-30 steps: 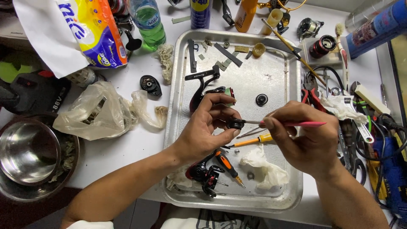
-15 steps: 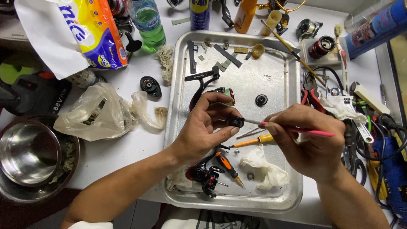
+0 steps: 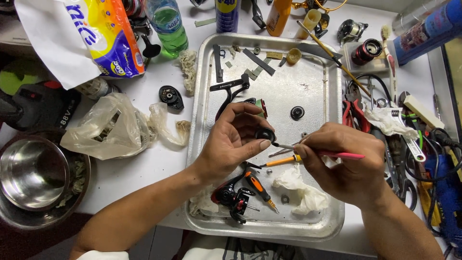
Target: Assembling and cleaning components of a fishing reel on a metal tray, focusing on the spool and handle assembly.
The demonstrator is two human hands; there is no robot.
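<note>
Steel bowl (image 3: 33, 173) sits lower left on the counter (image 3: 159, 168), crumpled plastic bag (image 3: 113, 127) beside it, green bottle (image 3: 167, 24) up top, red pliers (image 3: 353, 113) at right

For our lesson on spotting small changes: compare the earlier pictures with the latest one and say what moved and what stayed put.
Little changed. The right hand shifted its red-handled tool slightly, tip kept at the small black part pinched by the left hand. Nothing was picked up or released. The metal tray and its loose parts stayed put.
</note>
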